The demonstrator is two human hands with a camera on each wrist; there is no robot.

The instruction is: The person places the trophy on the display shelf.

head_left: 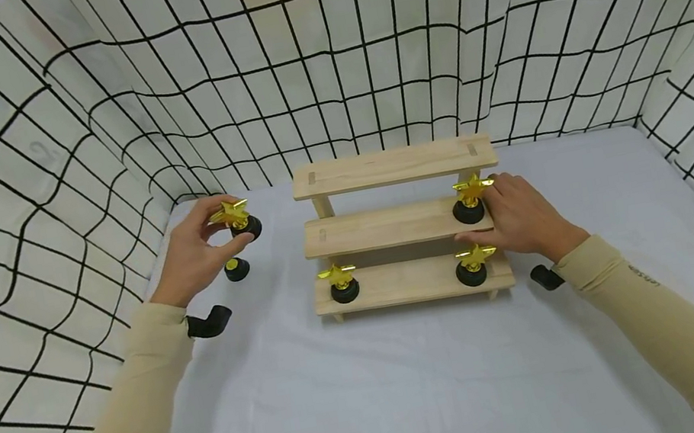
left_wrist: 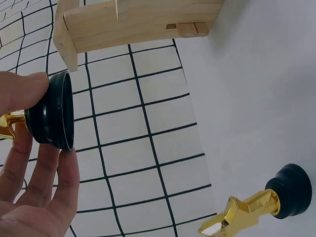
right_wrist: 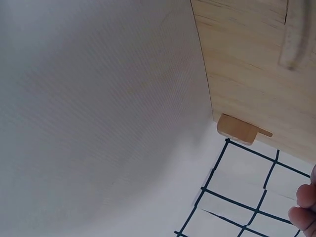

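My left hand (head_left: 196, 254) pinches a small gold star trophy (head_left: 239, 220) by its black base, held tilted above the table. In the left wrist view, thumb and fingers sit on opposite sides of that base (left_wrist: 54, 111). Below that hand is a second star trophy (left_wrist: 291, 192), mostly covered by the hand in the head view. My right hand (head_left: 525, 220) grips the right end of the middle tier of a three-tier wooden display stand (head_left: 384, 228), thumb along the front edge. Close by its fingers stands a trophy (head_left: 469, 206) on that tier.
On the bottom tier stand two more star trophies, one at the left (head_left: 343, 287) and one at the right (head_left: 472, 272). The stand rests on a white-covered table (head_left: 385, 395). Black netting (head_left: 360, 52) over white sheeting rises behind and at both sides.
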